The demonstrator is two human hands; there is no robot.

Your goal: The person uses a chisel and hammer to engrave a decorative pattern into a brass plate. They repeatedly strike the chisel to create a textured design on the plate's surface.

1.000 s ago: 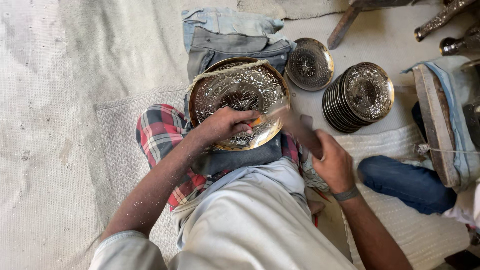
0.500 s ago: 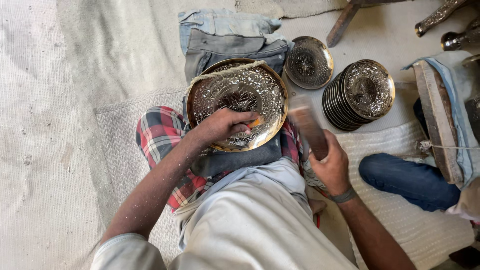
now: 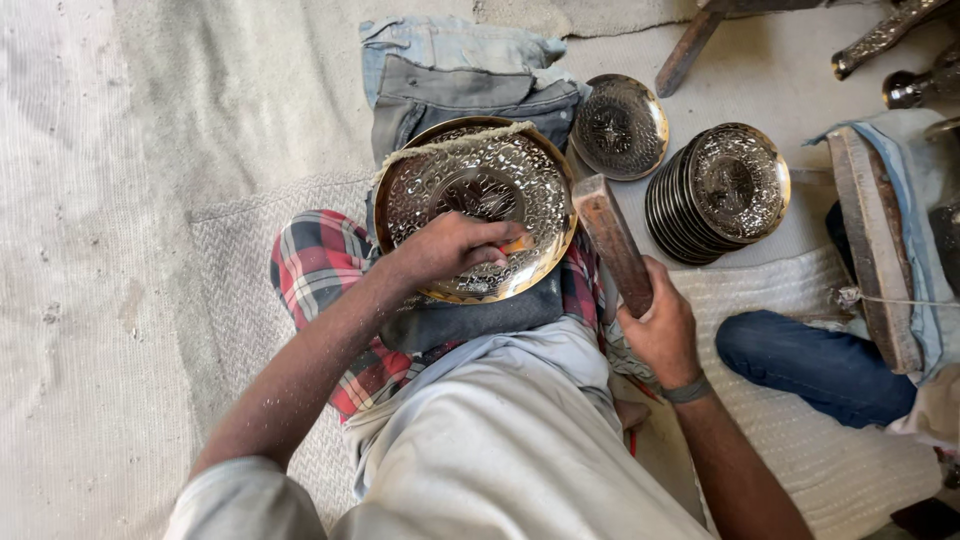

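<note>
Fingers of the left hand (image 3: pixel 455 250) are pinching a small orange-tipped tool against the engraved brass plate (image 3: pixel 475 205), which is lying on the lap. Just right of that plate, the right hand (image 3: pixel 662 330) is gripping a wooden mallet (image 3: pixel 612 240). Farther right of it, a stack of plates (image 3: pixel 715 190) is sitting on the floor.

The big plate (image 3: pixel 470 190) is golden at the rim and silvery inside, covered in fine floral engraving, as are the single plate (image 3: pixel 618 126) and the stacked plates (image 3: pixel 722 190). The cloth (image 3: pixel 322 262) on the lap is red, white and dark plaid. The mallet (image 3: pixel 612 240) is brown wood, and the folded jeans (image 3: pixel 455 70) are faded blue-grey.
</note>
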